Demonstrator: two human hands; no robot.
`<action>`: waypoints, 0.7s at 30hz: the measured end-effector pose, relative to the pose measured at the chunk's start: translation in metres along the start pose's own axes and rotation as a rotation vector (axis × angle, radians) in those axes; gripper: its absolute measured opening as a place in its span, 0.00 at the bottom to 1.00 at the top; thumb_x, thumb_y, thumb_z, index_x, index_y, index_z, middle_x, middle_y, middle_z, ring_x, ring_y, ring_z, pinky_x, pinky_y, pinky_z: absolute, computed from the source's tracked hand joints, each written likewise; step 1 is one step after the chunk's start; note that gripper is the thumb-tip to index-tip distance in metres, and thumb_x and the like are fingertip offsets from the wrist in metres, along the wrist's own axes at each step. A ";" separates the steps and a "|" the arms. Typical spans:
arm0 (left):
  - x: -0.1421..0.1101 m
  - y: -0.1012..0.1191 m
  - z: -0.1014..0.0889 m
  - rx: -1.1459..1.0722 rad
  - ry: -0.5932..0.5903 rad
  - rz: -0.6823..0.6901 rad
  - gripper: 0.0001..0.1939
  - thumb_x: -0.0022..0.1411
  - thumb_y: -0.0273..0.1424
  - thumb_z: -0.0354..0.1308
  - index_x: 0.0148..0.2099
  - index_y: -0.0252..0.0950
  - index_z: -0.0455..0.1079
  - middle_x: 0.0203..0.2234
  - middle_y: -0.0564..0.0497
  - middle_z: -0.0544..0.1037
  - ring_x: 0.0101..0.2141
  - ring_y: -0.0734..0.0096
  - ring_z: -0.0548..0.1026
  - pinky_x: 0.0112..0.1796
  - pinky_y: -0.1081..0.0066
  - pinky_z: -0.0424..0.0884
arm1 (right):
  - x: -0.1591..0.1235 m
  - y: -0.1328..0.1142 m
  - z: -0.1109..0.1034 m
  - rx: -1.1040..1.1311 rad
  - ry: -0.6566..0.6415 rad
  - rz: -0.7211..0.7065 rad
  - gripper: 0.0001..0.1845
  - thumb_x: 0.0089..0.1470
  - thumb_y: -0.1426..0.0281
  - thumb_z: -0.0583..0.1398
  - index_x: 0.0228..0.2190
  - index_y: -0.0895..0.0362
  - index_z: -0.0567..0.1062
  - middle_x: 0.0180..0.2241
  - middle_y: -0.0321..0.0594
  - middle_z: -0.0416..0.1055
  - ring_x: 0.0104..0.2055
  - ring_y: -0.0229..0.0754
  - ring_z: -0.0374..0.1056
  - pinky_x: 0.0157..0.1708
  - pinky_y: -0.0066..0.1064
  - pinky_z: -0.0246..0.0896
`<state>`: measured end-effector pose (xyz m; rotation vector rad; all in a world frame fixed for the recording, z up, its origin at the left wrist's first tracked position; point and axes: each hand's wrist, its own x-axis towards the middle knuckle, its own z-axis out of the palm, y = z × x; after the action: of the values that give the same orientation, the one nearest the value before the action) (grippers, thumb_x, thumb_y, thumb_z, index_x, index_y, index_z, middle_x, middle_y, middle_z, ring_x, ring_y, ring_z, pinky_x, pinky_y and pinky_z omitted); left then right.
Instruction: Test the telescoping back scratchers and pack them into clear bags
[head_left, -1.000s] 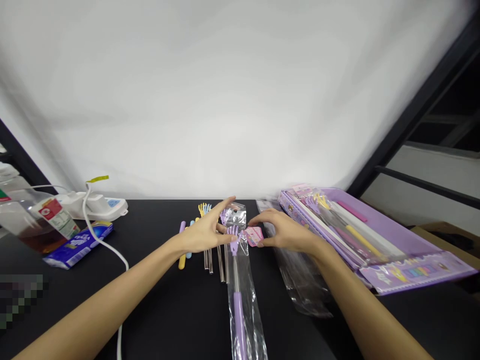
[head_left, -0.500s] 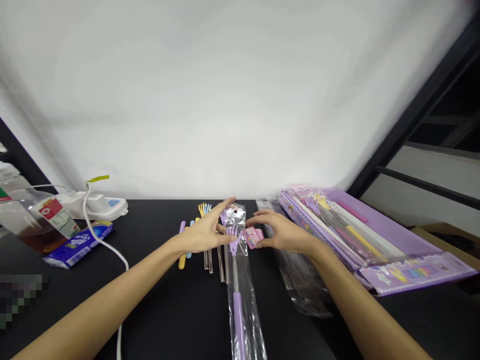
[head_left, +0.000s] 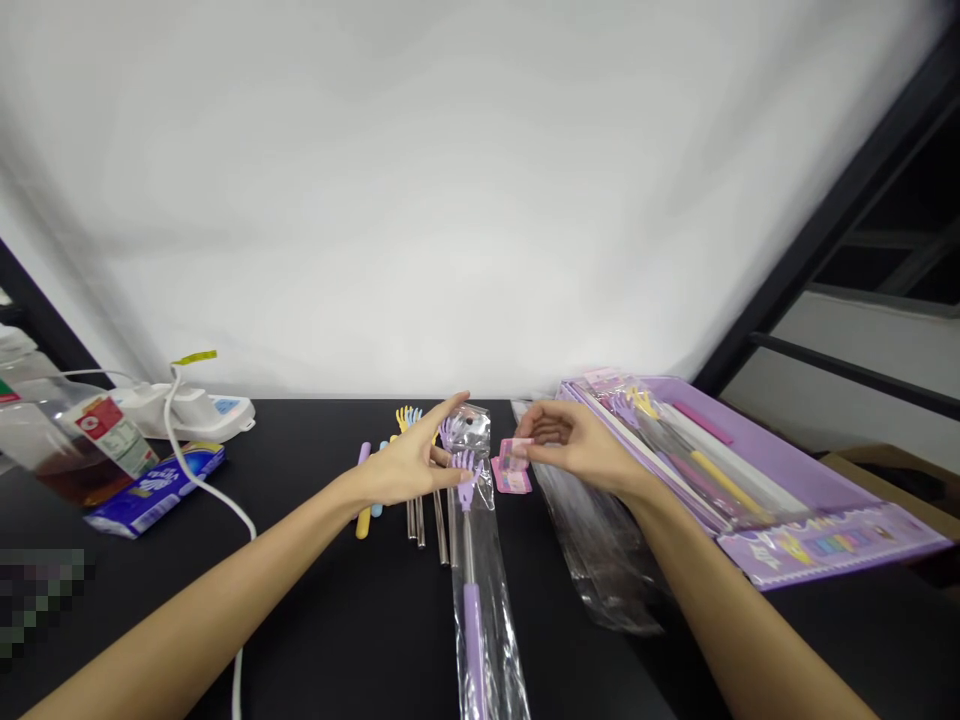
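Small pink card pinched beside a bagged purple scratcher

The left hand (head_left: pixel 405 468) grips the upper end of a long, clear plastic sleeve (head_left: pixel 498 605); inside lies a purple, hand-shaped scratcher with a metal shaft (head_left: pixel 473 635). The right hand (head_left: pixel 585 450) pinches a small, pink printed card (head_left: pixel 514 453), tilted over flat pink cardboard (head_left: pixel 512 481) on the black tabletop (head_left: pixel 330 630). Thin, overlapping cards could cling together and lift as two. The filmy sleeve could snag on the scratcher's prongs if tugged askew. Slim silver metal rods (head_left: pixel 442 535) close by could roll if the left fingers nudge them.
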<state>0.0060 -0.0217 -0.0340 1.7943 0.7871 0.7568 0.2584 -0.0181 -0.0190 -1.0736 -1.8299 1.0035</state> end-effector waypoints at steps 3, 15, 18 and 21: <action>0.000 0.000 0.004 -0.009 -0.016 -0.020 0.51 0.58 0.30 0.64 0.73 0.56 0.39 0.62 0.38 0.61 0.24 0.84 0.66 0.20 0.76 0.61 | 0.001 -0.003 0.007 0.020 0.183 -0.157 0.11 0.48 0.63 0.70 0.30 0.56 0.77 0.34 0.42 0.79 0.39 0.46 0.75 0.46 0.42 0.70; -0.003 0.001 0.012 -0.040 -0.135 0.050 0.52 0.60 0.27 0.63 0.72 0.65 0.34 0.70 0.38 0.45 0.25 0.84 0.69 0.22 0.76 0.64 | -0.004 -0.012 0.023 -0.168 0.308 -0.406 0.10 0.59 0.71 0.61 0.38 0.51 0.82 0.38 0.39 0.81 0.42 0.45 0.75 0.46 0.40 0.69; -0.003 0.000 0.011 -0.050 -0.134 0.051 0.52 0.60 0.27 0.63 0.72 0.65 0.33 0.70 0.38 0.45 0.25 0.84 0.69 0.21 0.77 0.63 | -0.004 -0.010 0.021 -0.208 0.285 -0.395 0.10 0.60 0.71 0.60 0.39 0.51 0.81 0.39 0.40 0.80 0.43 0.45 0.75 0.46 0.40 0.69; -0.003 0.001 0.011 -0.053 -0.141 0.047 0.53 0.60 0.28 0.63 0.72 0.65 0.32 0.71 0.37 0.43 0.24 0.84 0.69 0.21 0.76 0.63 | -0.001 -0.006 0.021 -0.187 0.282 -0.345 0.11 0.59 0.70 0.61 0.43 0.52 0.79 0.41 0.40 0.80 0.45 0.46 0.76 0.48 0.40 0.69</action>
<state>0.0128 -0.0303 -0.0372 1.8024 0.6287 0.6668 0.2383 -0.0266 -0.0222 -0.9114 -1.8171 0.4617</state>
